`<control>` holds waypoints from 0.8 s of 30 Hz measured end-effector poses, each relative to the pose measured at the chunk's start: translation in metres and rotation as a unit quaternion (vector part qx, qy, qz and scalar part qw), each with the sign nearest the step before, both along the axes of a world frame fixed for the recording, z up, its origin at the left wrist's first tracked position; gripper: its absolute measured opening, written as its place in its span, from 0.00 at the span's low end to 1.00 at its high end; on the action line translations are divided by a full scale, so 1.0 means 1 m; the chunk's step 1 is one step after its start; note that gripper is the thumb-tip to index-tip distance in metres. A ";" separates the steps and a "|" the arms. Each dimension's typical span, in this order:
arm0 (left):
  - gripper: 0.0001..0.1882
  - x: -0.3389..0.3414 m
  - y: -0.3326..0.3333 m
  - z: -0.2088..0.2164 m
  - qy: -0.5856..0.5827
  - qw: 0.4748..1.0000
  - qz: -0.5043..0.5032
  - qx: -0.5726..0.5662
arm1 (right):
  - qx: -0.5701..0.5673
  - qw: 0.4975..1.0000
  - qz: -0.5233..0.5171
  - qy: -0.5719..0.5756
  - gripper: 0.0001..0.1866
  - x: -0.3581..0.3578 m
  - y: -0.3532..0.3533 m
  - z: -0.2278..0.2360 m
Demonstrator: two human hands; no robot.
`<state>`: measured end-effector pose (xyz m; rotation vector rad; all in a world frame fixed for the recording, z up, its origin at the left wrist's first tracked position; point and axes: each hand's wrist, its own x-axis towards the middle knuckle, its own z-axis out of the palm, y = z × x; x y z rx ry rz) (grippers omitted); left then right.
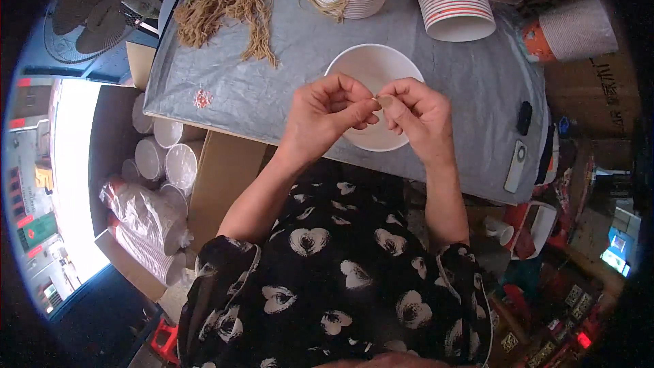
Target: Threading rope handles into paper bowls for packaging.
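Hands: our left hand (319, 114) and right hand (426, 117) pinch above the tub, fingertips meeting; what is between, we cannot tell.
White tub (373, 63): mouth upward, perhaps for catching drops.
Tan yarn (231, 3): left beyond the tub, probably for easy reach.

Daylight glares through the left opening (73, 177); dark edges bend.

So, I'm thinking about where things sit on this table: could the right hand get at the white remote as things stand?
Probably yes: only grey table cover seems to lie between the right hand and the white remote, though right now that hand meets the left hand over the white bowl.
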<state>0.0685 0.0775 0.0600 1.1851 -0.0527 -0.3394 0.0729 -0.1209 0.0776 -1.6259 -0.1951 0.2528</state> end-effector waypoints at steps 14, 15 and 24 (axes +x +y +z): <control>0.13 -0.001 0.002 0.001 0.050 0.996 -0.025 -0.073 | 0.052 0.998 -0.002 0.023 0.08 -0.001 -0.001 -0.002; 0.14 -0.001 0.002 0.002 0.050 0.996 -0.026 -0.070 | 0.053 0.998 -0.005 0.030 0.08 -0.001 -0.001 -0.002; 0.19 -0.002 -0.001 0.001 0.010 1.000 0.002 -0.026 | 0.078 0.995 0.006 0.055 0.09 0.002 -0.002 -0.001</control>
